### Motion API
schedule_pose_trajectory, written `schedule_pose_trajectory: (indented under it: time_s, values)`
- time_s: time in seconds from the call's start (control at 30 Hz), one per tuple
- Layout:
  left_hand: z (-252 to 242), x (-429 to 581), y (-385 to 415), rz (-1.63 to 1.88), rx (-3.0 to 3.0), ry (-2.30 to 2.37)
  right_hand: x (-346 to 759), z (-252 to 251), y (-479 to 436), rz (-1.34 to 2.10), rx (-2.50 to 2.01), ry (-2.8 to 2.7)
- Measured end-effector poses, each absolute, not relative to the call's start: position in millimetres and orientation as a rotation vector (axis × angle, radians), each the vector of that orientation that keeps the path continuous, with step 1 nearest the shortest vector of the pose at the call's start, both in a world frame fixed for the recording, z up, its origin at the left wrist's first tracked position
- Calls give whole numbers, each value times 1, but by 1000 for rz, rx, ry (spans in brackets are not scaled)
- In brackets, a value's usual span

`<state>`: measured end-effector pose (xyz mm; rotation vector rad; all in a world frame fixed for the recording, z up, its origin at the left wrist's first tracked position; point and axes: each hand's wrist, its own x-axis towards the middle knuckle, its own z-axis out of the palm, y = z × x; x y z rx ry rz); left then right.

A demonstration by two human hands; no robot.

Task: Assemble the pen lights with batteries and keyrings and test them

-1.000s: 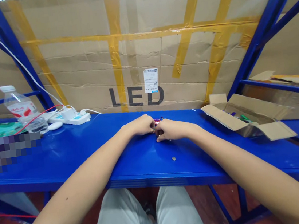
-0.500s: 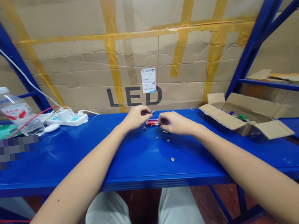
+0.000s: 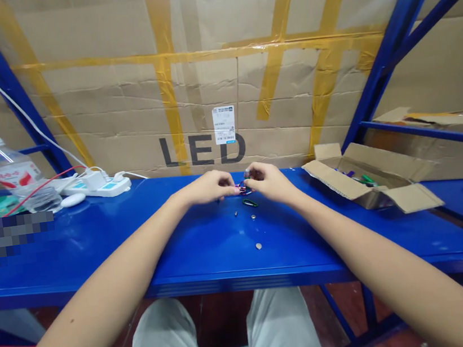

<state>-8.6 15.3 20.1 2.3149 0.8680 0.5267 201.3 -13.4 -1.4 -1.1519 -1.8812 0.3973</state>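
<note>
My left hand (image 3: 215,186) is closed in a pinch at the left end of shiny red metal tubes (image 3: 241,190), which are partly hidden by the fingers. My right hand (image 3: 270,182) is at their right end, with a small silver metal piece (image 3: 247,172) upright between thumb and fingers. Just below the hands lies a dark green carabiner (image 3: 249,203). Nearer the front edge, a tiny silver part (image 3: 235,214), a small round silver piece (image 3: 253,216) and a larger silver disc (image 3: 259,246) rest on the blue table (image 3: 207,250).
An opened cardboard box (image 3: 343,181) with green and purple items stands at right. On the left are a plastic bottle (image 3: 18,176), a white power strip (image 3: 99,186) with cables, and a white oval object (image 3: 73,200). A large taped carton (image 3: 129,107) rises behind.
My left hand has come down onto the red tubes. My right hand has lifted off the carabiner, uncovering it, and has a silver piece in its fingers. The view has shifted slightly.
</note>
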Motion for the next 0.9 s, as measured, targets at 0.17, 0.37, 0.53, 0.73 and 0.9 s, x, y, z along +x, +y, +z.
schedule_pose_trajectory:
  time_s: [0.17, 0.37, 0.53, 0.73, 0.9]
  values:
    - [24, -8, 4, 203, 2610, 820, 203, -4, -13, 392, -1145, -1923]
    - [12, 4, -1, 97, 2713, 731, 200, -4, -16, 373, -1143, -1979]
    - [13, 2, 5, 609, 2743, 763, 201, -6, -14, 336, -1172, -1986]
    - [18, 9, 1, 1359, 2712, 709, 198, -8, -17, 325, -1077, -2023]
    - [11, 13, 3, 1355, 2818, 558, 196, -9, -16, 564, -938, -1938]
